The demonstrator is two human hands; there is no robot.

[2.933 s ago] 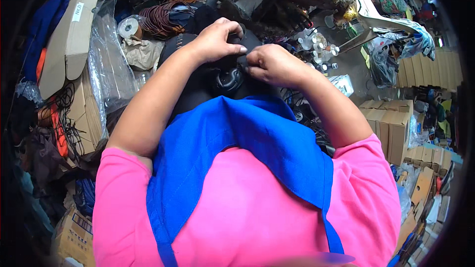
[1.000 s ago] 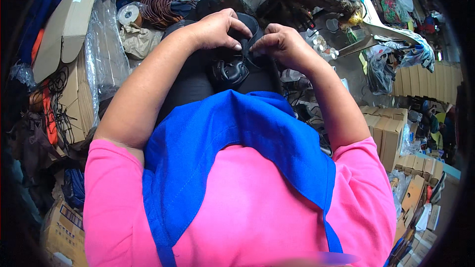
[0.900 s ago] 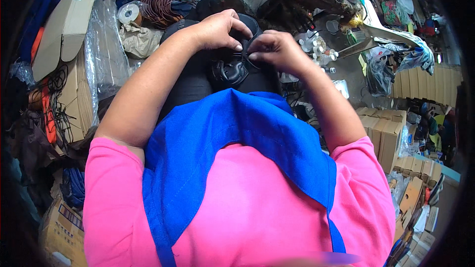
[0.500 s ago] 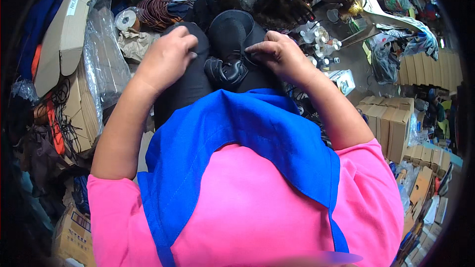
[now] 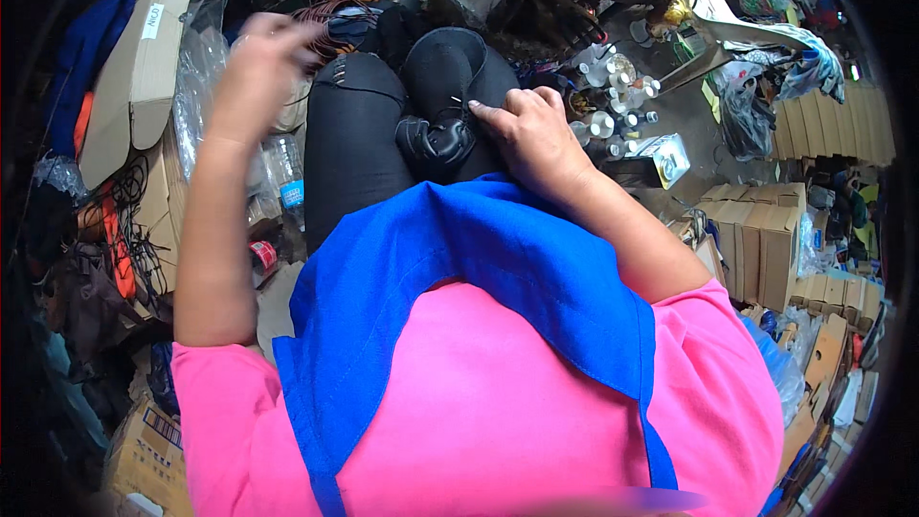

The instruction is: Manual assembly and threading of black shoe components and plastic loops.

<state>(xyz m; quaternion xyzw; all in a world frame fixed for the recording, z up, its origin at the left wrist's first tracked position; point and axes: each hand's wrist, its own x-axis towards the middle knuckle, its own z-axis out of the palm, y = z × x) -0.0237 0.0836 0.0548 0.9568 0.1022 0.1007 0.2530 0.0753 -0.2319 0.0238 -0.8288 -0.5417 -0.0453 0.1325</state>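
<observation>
Across my lap lies a black item with a shiny, folded leather-like part (image 5: 436,142), which resembles a shoe; its exact kind is hard to tell against my black trousers (image 5: 354,134). A short, pale thread-like end stands up from it. My right hand (image 5: 541,134) rests at its right side, fingers curled together and tips at that pale end. Whatever they pinch is too small to make out. My left hand (image 5: 263,67) is raised off to the left, away from the black item, smeared by motion. A blue apron (image 5: 459,239) covers my upper lap.
Brown cord (image 5: 340,14) lies beyond my left hand. Flattened cardboard (image 5: 115,86) and clear plastic (image 5: 196,67) stand at the left. Several small bottles (image 5: 622,86) and a white-green can (image 5: 662,158) are at the right, near cardboard boxes (image 5: 756,239).
My left hand has swung up and left, off my left knee. The right hand has shifted slightly down and stays by the black item. A bottle beside my left thigh now shows.
</observation>
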